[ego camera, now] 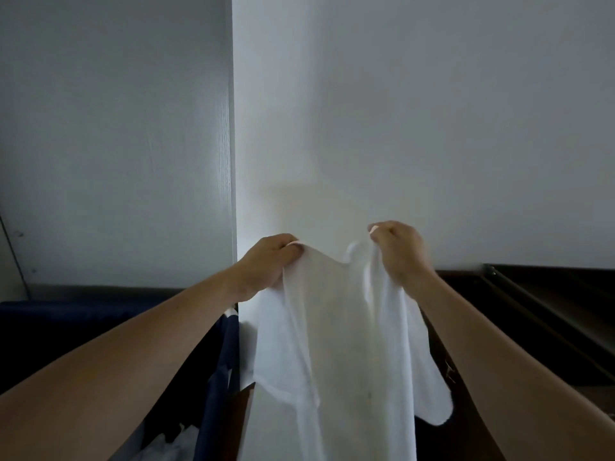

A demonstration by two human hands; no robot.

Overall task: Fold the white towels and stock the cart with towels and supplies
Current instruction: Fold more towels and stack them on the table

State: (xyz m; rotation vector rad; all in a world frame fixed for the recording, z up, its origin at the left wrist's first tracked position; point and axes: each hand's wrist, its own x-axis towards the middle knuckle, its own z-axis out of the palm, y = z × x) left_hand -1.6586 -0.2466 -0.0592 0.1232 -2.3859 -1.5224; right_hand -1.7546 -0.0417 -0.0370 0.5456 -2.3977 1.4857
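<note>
A white towel (336,344) hangs in front of me, held up by its top edge in the air. My left hand (266,264) grips the towel's upper left corner with curled fingers. My right hand (397,251) pinches the upper right part, where the cloth bunches into folds. The towel's lower end runs out of the frame at the bottom. Both forearms reach up from the lower corners of the view.
A white wall corner (234,128) rises straight ahead. A dark blue fabric bin (219,377) with white cloth (159,444) inside stands at the lower left. Dark wooden furniture (532,311) runs along the right.
</note>
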